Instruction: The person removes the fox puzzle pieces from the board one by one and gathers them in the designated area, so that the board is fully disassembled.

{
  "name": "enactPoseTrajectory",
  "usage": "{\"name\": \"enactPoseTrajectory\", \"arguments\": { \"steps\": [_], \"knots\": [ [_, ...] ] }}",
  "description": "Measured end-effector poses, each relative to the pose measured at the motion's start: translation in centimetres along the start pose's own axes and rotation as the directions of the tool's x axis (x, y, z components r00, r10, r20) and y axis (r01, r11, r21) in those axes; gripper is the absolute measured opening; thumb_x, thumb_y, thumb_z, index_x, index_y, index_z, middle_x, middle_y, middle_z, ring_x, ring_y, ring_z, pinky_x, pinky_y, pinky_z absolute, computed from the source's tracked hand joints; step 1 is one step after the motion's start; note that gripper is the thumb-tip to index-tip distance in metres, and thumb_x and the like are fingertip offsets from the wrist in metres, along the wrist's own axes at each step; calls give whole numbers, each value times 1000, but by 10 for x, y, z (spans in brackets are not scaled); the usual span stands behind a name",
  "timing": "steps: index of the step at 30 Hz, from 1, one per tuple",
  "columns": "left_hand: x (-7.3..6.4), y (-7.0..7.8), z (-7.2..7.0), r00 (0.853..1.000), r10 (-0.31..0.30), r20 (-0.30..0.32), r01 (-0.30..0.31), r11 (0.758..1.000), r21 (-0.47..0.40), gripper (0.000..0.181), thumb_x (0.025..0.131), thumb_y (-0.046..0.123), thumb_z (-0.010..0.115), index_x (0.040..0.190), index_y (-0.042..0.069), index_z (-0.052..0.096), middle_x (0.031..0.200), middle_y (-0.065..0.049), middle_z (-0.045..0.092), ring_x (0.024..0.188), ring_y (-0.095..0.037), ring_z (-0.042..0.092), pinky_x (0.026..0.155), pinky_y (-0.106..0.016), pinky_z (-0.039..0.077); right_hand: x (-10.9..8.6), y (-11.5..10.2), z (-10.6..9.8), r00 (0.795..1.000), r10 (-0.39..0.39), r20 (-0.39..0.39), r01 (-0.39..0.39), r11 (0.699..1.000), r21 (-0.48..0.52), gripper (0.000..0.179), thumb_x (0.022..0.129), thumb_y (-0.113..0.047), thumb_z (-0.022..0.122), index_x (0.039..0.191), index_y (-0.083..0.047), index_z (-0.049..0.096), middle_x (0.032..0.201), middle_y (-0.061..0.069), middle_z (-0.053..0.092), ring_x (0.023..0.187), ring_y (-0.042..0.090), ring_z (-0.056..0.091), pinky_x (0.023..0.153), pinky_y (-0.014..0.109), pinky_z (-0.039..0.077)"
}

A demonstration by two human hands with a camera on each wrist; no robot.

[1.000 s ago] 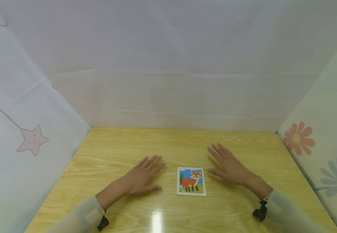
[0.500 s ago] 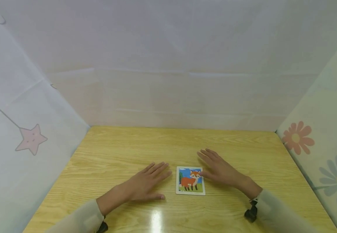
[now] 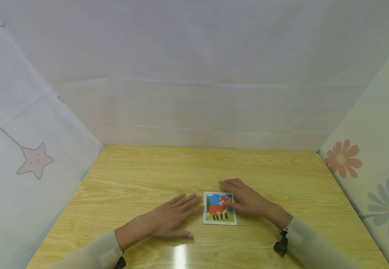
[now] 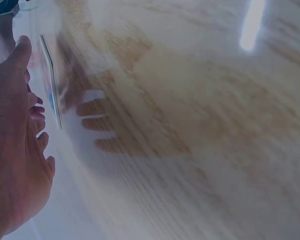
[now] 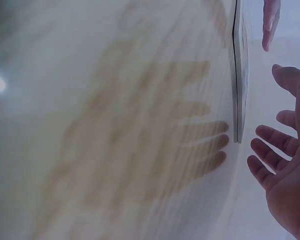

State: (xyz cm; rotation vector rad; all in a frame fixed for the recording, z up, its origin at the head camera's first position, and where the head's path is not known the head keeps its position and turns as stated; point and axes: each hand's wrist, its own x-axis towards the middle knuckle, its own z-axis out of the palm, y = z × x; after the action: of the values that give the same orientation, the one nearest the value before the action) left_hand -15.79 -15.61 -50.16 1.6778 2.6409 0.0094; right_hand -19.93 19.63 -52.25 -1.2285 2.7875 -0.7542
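A small square picture board (image 3: 216, 213) with a white border lies flat on the wooden table, showing an orange fox under a blue sky. Just left of it is my left hand (image 3: 172, 218), palm down with straight, spread fingers, the fingertips right at the board's left edge. My right hand (image 3: 248, 200) reaches in from the right, its thumb overlapping the fox and its slightly bent fingers over the far right corner. From the right wrist view the board (image 5: 242, 75) appears edge-on, with the fingers (image 5: 274, 142) held above the tabletop. Neither hand grips anything.
The light wooden table (image 3: 140, 164) is enclosed by pale cloth at the back (image 3: 194, 93) and both sides. A pink star (image 3: 35, 160) decorates the left cloth, flowers (image 3: 343, 158) the right one. Black straps with a small device (image 3: 281, 244) sit at the wrists.
Both hands have moved in toward the board. The left shifted right and slightly nearer the body; the right came left until its thumb overlaps the picture. The board has stayed in place.
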Motion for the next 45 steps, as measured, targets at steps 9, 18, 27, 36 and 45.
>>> {"name": "enactPoseTrajectory", "arguments": {
  "steps": [9, 18, 27, 36, 45],
  "knots": [
    [9, 1, -3, 995, 80, 60, -78, 996, -30, 84, 107, 71, 34, 170, 17, 27, 176, -14, 20, 162, -33, 20, 129, -54, 26, 12, -8, -2, 999, 4, 50, -6, 998, 57, 63, 102, -31, 74, 156, -6, 52, 154, 13, 54, 142, 27, 50, 114, 52, 48],
    [15, 4, -3, 989, 119, 90, -116, 993, -34, 84, 107, 71, 32, 171, 19, 22, 177, -13, 17, 164, -28, 16, 130, -50, 24, 24, -6, -2, 995, -32, 96, 20, 993, 117, 51, 104, -23, 71, 149, -2, 59, 139, 11, 64, 124, 22, 61, 102, 46, 55],
    [19, 6, -1, 983, 142, 113, -139, 990, -36, 85, 106, 74, 29, 171, 19, 21, 178, -11, 13, 163, -30, 16, 130, -51, 24, 32, -2, 0, 993, -32, 113, 12, 985, 170, 45, 103, -17, 72, 144, -2, 64, 135, 9, 66, 121, 20, 64, 103, 45, 55],
    [21, 7, 3, 981, 149, 127, -150, 989, 2, 86, 106, 75, 27, 172, 21, 20, 178, -10, 12, 164, -28, 14, 131, -49, 23, 43, 0, 2, 991, -74, 110, 53, 981, 186, 36, 100, -13, 75, 135, -4, 70, 124, 5, 69, 105, 16, 66, 90, 33, 59],
    [23, 9, 4, 978, 163, 128, -171, 983, 60, 85, 106, 75, 24, 171, 21, 22, 178, -11, 15, 164, -27, 16, 131, -46, 23, 51, 1, 6, 988, -118, 98, 94, 972, 215, 31, 98, -10, 77, 128, -3, 73, 113, 7, 70, 95, 15, 65, 81, 26, 57]
  ]
}}
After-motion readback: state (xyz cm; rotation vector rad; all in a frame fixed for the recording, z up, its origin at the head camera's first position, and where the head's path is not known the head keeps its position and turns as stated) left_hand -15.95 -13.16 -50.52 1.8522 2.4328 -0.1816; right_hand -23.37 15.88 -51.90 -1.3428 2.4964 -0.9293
